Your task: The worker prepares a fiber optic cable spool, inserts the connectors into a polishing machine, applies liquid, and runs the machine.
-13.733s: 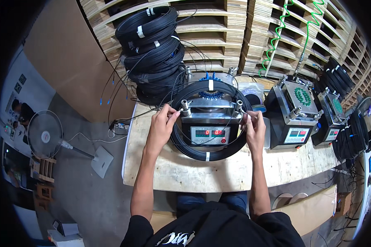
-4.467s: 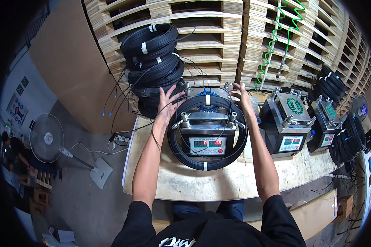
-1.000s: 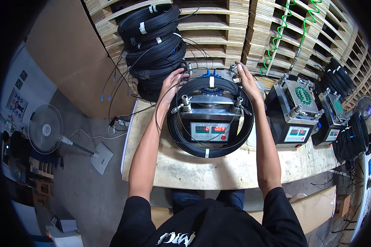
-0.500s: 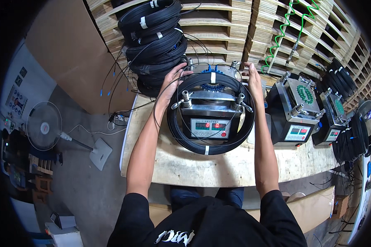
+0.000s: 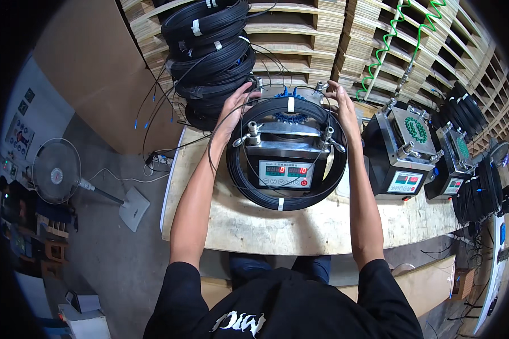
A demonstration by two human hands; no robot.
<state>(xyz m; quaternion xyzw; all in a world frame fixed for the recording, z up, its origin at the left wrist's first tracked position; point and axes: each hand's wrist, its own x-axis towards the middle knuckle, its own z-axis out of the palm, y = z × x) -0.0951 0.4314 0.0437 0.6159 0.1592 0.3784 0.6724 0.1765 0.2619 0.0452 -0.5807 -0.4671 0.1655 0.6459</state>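
A black fibre-optic polishing machine with a metal clamp plate stands in front of me, its panel lit with red digits. Blue connectors ring its top. A large coil of black cable, bound with white tape, hangs around the machine's front. My left hand is open beside the back left clamp post, fingers apart; a loose cable loop crosses that wrist. At the back right clamp post, my right hand has its fingers spread. Whether either hand touches its post I cannot tell.
Stacked black cable coils rise behind on the left, loose ends dangling. Two similar machines with green connectors stand to the right on the wooden bench. Wooden pallets form the back. A white fan stands on the left floor.
Both hands have shifted slightly, the right one's fingers closer to the back right post. The right-hand digits on the machine's panel have changed. The whole view has moved a little.
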